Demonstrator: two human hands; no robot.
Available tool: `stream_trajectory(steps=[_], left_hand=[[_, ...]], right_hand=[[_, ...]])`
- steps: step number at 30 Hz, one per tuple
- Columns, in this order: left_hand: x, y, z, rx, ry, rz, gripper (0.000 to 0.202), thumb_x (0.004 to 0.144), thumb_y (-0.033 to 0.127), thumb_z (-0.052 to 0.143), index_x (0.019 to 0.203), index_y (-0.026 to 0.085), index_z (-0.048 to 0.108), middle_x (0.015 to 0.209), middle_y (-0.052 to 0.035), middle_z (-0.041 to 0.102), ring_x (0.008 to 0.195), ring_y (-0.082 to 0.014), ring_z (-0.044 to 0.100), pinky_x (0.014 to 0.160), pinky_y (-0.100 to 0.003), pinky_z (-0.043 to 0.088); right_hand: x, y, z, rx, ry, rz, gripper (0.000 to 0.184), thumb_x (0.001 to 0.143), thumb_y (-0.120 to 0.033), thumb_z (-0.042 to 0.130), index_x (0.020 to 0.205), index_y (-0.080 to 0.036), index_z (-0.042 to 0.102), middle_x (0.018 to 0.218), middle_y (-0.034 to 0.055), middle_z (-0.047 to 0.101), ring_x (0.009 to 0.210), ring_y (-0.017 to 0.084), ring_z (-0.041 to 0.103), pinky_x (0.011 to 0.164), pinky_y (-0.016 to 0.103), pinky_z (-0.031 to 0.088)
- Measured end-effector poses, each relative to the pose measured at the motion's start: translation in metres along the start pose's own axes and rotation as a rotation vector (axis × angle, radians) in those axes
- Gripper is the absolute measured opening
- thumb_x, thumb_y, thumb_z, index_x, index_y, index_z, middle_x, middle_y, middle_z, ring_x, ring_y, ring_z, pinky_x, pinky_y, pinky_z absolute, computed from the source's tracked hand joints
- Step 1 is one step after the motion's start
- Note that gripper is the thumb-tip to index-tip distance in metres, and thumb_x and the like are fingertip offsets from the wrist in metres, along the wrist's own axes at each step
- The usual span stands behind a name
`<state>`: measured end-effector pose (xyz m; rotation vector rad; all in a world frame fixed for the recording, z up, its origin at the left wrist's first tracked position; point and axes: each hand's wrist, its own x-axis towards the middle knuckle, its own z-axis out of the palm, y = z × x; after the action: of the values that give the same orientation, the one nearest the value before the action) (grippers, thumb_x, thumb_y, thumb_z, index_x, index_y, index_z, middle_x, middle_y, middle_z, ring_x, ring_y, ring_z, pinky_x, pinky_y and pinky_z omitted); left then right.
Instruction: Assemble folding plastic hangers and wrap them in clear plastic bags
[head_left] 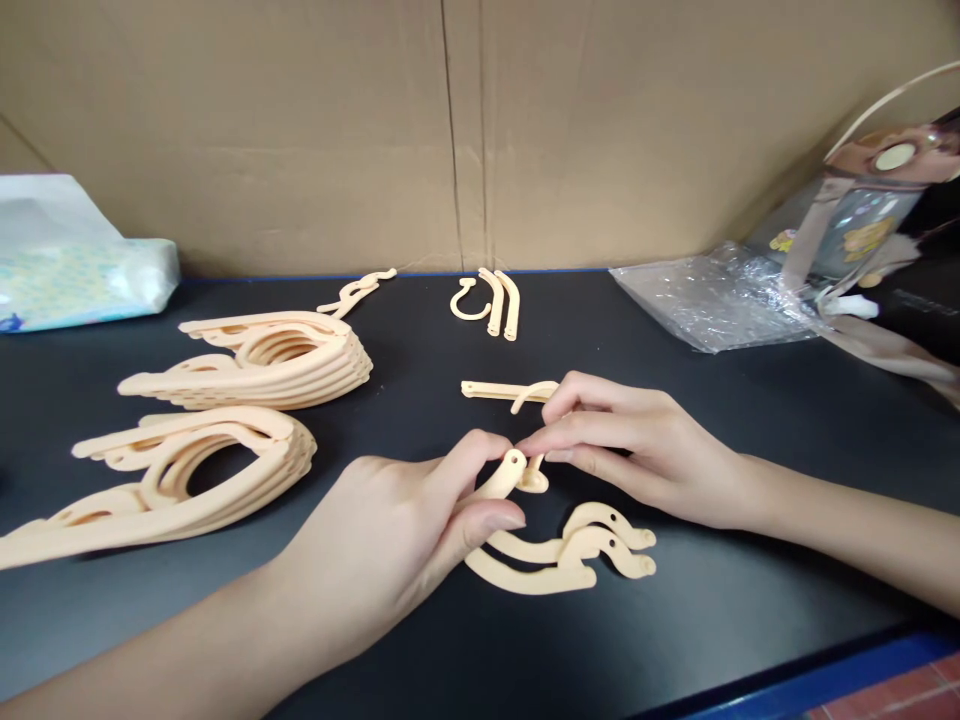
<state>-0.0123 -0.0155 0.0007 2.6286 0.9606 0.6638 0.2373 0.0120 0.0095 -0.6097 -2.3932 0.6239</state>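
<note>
My left hand (420, 510) is closed, with thumb and forefinger pinching a cream plastic hanger arm (504, 474). Its rounded end with a small hole sticks up past the fingertips; the rest is hidden in the palm. Fingers pressed together, my right hand (637, 450) grips a cream hanger hook (534, 480), whose flat foot hangs close beside that arm's end. I cannot tell whether the two parts touch. Just below the hands lie two curved hanger pieces (592, 560), overlapping on the black table. Behind my right fingers is a straight cream bar (491, 390).
Two stacks of folding hangers, an upper stack (262, 365) and a lower stack (225, 480), lie at left. Farther back are a loose hook (470, 312), two slim arms (502, 305) and a small linked piece (356, 292). A tissue pack (82, 265), clear plastic bag (712, 295) and strapped bottle (862, 220) flank them.
</note>
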Motion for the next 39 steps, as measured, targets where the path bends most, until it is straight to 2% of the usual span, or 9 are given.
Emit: stream_trajectory(steps=[4, 8, 14, 18, 22, 27, 33, 39], left_hand=[[0.0011, 0.0010, 0.0026, 0.075, 0.017, 0.013, 0.015, 0.105, 0.039, 0.043, 0.099, 0.025, 0.045, 0.056, 0.0131, 0.040, 0.038, -0.0075, 0.038, 0.041, -0.018, 0.026], [0.0014, 0.0023, 0.0050, 0.092, 0.045, 0.053, 0.015, 0.104, 0.030, 0.046, 0.091, 0.025, 0.041, 0.059, 0.0119, 0.039, 0.042, -0.0074, 0.038, 0.044, -0.019, 0.026], [0.0025, 0.0067, 0.0036, 0.142, 0.059, 0.075, 0.023, 0.104, 0.025, 0.044, 0.084, 0.025, 0.033, 0.061, 0.0117, 0.036, 0.043, -0.0066, 0.035, 0.043, -0.020, 0.025], [0.0036, 0.0076, 0.0042, 0.154, 0.066, 0.077, 0.021, 0.105, 0.023, 0.041, 0.085, 0.024, 0.034, 0.061, 0.0118, 0.036, 0.043, -0.0064, 0.035, 0.042, -0.020, 0.025], [0.0040, 0.0059, 0.0052, 0.131, 0.057, 0.062, 0.022, 0.105, 0.026, 0.041, 0.085, 0.025, 0.034, 0.061, 0.0122, 0.041, 0.042, -0.0061, 0.039, 0.042, -0.019, 0.026], [0.0029, 0.0040, 0.0016, -0.007, -0.006, -0.028, 0.008, 0.105, 0.031, 0.042, 0.106, 0.024, 0.044, 0.068, 0.0116, 0.055, 0.044, -0.0061, 0.047, 0.044, -0.018, 0.032], [0.0026, 0.0029, -0.0020, 0.010, -0.020, -0.053, 0.014, 0.106, 0.027, 0.033, 0.099, 0.024, 0.044, 0.061, 0.0107, 0.049, 0.043, -0.0093, 0.045, 0.043, -0.022, 0.028], [0.0013, 0.0010, 0.0014, 0.007, -0.055, -0.041, 0.012, 0.106, 0.028, 0.034, 0.105, 0.024, 0.045, 0.066, 0.0095, 0.055, 0.049, -0.0106, 0.051, 0.047, -0.024, 0.031]], right_hand=[[0.0004, -0.0023, 0.0011, 0.025, 0.039, -0.045, 0.018, 0.098, -0.008, 0.055, 0.105, -0.010, 0.072, 0.097, 0.0050, 0.060, 0.085, 0.007, 0.059, 0.073, 0.016, 0.048], [0.0004, -0.0039, 0.0020, 0.033, 0.048, -0.043, 0.017, 0.098, -0.009, 0.055, 0.101, -0.013, 0.072, 0.096, 0.0052, 0.062, 0.081, 0.008, 0.060, 0.069, 0.019, 0.048], [0.0045, -0.0078, 0.0041, 0.046, 0.029, -0.071, 0.013, 0.097, -0.009, 0.058, 0.094, -0.011, 0.070, 0.094, 0.0071, 0.063, 0.085, 0.009, 0.061, 0.076, 0.018, 0.051], [0.0061, -0.0100, 0.0054, 0.056, 0.007, -0.094, 0.009, 0.096, -0.016, 0.061, 0.096, -0.011, 0.069, 0.094, 0.0075, 0.064, 0.084, 0.009, 0.062, 0.076, 0.020, 0.053], [0.0050, -0.0090, 0.0070, 0.049, -0.014, -0.062, 0.012, 0.092, -0.025, 0.070, 0.096, -0.014, 0.069, 0.094, 0.0056, 0.064, 0.083, 0.010, 0.063, 0.074, 0.020, 0.053], [0.0040, -0.0045, 0.0065, 0.086, 0.049, -0.009, 0.011, 0.090, -0.020, 0.072, 0.098, -0.012, 0.069, 0.094, 0.0042, 0.064, 0.084, 0.009, 0.061, 0.077, 0.020, 0.052], [0.0044, -0.0001, 0.0012, 0.131, 0.158, 0.105, 0.017, 0.092, -0.020, 0.069, 0.106, -0.010, 0.071, 0.085, 0.0012, 0.061, 0.072, 0.008, 0.056, 0.064, 0.021, 0.049], [0.0067, -0.0039, 0.0020, 0.270, 0.150, 0.141, 0.017, 0.093, -0.019, 0.068, 0.108, -0.012, 0.070, 0.089, -0.0003, 0.068, 0.069, 0.005, 0.056, 0.064, 0.018, 0.049]])
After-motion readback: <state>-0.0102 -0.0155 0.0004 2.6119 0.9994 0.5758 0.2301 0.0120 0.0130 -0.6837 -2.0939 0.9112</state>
